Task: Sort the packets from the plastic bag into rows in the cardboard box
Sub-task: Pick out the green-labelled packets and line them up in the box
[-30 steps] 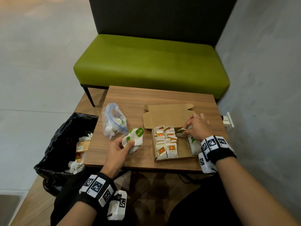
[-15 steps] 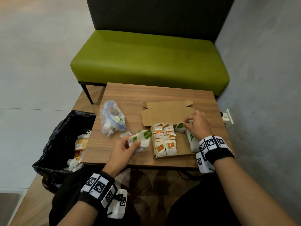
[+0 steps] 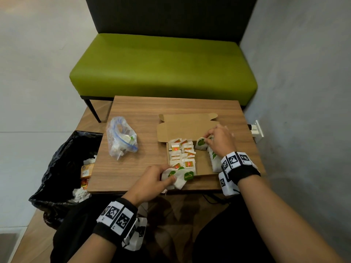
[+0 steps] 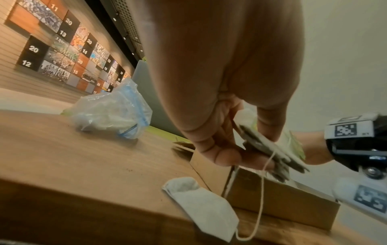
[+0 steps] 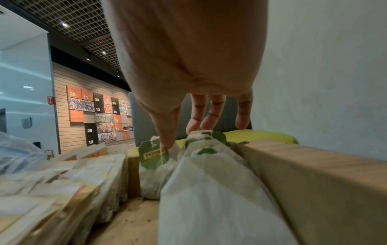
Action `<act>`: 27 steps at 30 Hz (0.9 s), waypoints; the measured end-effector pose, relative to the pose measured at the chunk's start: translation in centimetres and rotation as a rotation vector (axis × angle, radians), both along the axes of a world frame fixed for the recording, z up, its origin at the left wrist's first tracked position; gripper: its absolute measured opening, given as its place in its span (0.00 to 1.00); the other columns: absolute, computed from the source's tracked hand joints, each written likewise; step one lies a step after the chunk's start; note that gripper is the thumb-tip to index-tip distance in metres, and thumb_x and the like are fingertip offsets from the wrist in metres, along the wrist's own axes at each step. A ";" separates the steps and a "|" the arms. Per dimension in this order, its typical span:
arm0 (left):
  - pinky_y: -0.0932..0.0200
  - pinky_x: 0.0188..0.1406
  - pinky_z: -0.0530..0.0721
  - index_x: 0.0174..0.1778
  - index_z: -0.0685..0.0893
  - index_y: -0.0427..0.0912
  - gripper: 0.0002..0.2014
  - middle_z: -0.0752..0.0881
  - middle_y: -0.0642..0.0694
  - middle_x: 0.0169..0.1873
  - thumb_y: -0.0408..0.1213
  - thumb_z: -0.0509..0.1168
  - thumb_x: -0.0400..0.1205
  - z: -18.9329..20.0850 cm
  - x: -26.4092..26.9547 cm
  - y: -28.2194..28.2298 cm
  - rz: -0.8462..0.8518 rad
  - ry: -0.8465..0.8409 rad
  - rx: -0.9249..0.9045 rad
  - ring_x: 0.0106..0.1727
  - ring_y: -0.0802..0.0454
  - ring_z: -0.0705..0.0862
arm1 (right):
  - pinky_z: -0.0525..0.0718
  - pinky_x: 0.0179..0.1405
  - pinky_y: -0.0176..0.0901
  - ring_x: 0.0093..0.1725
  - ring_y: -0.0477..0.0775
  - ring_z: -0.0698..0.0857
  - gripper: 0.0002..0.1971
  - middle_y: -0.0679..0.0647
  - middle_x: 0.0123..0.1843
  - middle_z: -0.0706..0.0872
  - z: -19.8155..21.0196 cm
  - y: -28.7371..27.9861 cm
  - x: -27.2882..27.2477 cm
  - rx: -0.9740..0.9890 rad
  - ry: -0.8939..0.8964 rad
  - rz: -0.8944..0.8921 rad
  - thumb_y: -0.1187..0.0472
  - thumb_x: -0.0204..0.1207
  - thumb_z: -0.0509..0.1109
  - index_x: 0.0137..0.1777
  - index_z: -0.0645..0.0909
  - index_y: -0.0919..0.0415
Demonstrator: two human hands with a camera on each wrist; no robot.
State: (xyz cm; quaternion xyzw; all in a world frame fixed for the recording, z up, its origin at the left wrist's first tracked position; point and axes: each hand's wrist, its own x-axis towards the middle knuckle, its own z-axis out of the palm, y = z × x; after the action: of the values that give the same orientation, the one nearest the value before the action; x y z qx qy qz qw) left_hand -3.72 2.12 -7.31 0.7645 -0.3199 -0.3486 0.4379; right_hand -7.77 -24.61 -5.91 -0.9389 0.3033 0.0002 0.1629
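An open cardboard box (image 3: pixel 204 165) sits on the wooden table. Orange-tagged packets (image 3: pixel 182 154) fill its left side, and a row of green-tagged packets (image 3: pixel 213 158) runs along its right wall. My right hand (image 3: pixel 208 138) pinches a green-tagged packet (image 3: pixel 201 144) at the row's far end; the right wrist view shows my thumb at that packet (image 5: pixel 154 155). My left hand (image 3: pixel 167 175) grips a stack of green-tagged packets (image 3: pixel 179 176) at the box's near left corner. One packet (image 4: pixel 201 203) lies loose on the table below it. The plastic bag (image 3: pixel 121 137) lies left of the box.
A black bin bag (image 3: pixel 62 168) with rubbish stands left of the table (image 3: pixel 133 168). A green bench (image 3: pixel 163 67) is behind it and a grey wall with a white socket (image 3: pixel 257 130) to the right. The box lid (image 3: pixel 188 128) lies open toward the bench.
My left hand has carried its stack of packets rightward from beside the plastic bag to the box's near left corner. The right hand has shifted slightly toward the far end of the green row.
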 end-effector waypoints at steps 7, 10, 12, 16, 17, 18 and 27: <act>0.62 0.43 0.86 0.56 0.88 0.47 0.07 0.92 0.50 0.45 0.41 0.70 0.83 0.0 -0.3 0.0 0.126 0.073 -0.042 0.47 0.58 0.90 | 0.69 0.74 0.64 0.77 0.60 0.71 0.14 0.53 0.73 0.78 0.3 -0.1 -0.8 0.044 -0.048 -0.013 0.56 0.80 0.73 0.64 0.85 0.49; 0.59 0.45 0.88 0.58 0.87 0.42 0.09 0.93 0.46 0.48 0.39 0.68 0.84 0.1 -0.7 -0.2 0.233 0.247 -0.162 0.48 0.51 0.91 | 0.77 0.68 0.59 0.68 0.55 0.77 0.13 0.50 0.64 0.82 1.6 0.7 -2.1 0.087 -0.250 -0.018 0.58 0.79 0.72 0.63 0.86 0.49; 0.67 0.37 0.84 0.60 0.86 0.38 0.10 0.93 0.46 0.45 0.35 0.67 0.85 0.5 -1.1 -0.3 0.276 0.323 -0.236 0.43 0.58 0.90 | 0.82 0.57 0.47 0.57 0.48 0.82 0.11 0.46 0.56 0.86 3.3 2.4 -3.2 0.293 -0.379 0.038 0.58 0.78 0.74 0.60 0.86 0.50; 0.70 0.35 0.83 0.60 0.86 0.34 0.10 0.93 0.45 0.43 0.33 0.66 0.85 0.9 -1.4 -0.6 0.301 0.377 -0.319 0.40 0.59 0.89 | 0.83 0.53 0.33 0.50 0.46 0.87 0.12 0.47 0.50 0.91 5.3 5.6 -4.8 0.723 -0.289 0.265 0.58 0.74 0.79 0.57 0.89 0.51; 0.69 0.35 0.83 0.60 0.85 0.33 0.11 0.93 0.44 0.43 0.33 0.66 0.85 1.0 -1.5 -0.7 0.308 0.375 -0.333 0.40 0.59 0.89 | 0.84 0.53 0.33 0.49 0.48 0.88 0.12 0.49 0.49 0.92 5.1 5.9 -4.9 0.723 -0.304 0.278 0.60 0.73 0.80 0.56 0.90 0.54; 0.69 0.35 0.83 0.59 0.85 0.32 0.10 0.93 0.44 0.43 0.32 0.66 0.85 1.0 -1.6 -0.8 0.319 0.373 -0.346 0.39 0.59 0.89 | 0.85 0.51 0.34 0.47 0.50 0.88 0.11 0.51 0.48 0.92 4.9 6.2 -4.8 0.704 -0.330 0.271 0.62 0.73 0.80 0.55 0.90 0.56; 0.63 0.36 0.84 0.51 0.89 0.39 0.08 0.92 0.43 0.41 0.37 0.68 0.81 1.0 -1.9 -0.6 0.456 0.325 -0.426 0.39 0.54 0.87 | 0.89 0.46 0.48 0.44 0.56 0.89 0.03 0.55 0.41 0.91 4.0 6.8 -4.9 0.732 -0.421 0.243 0.65 0.72 0.81 0.42 0.90 0.58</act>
State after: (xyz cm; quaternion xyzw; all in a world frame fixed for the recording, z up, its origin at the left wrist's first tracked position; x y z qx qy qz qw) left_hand -5.57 1.47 -6.27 0.6423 -0.1325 -0.2846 0.6992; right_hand -12.71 -17.83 -1.94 -0.8276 0.1310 -0.0644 0.5421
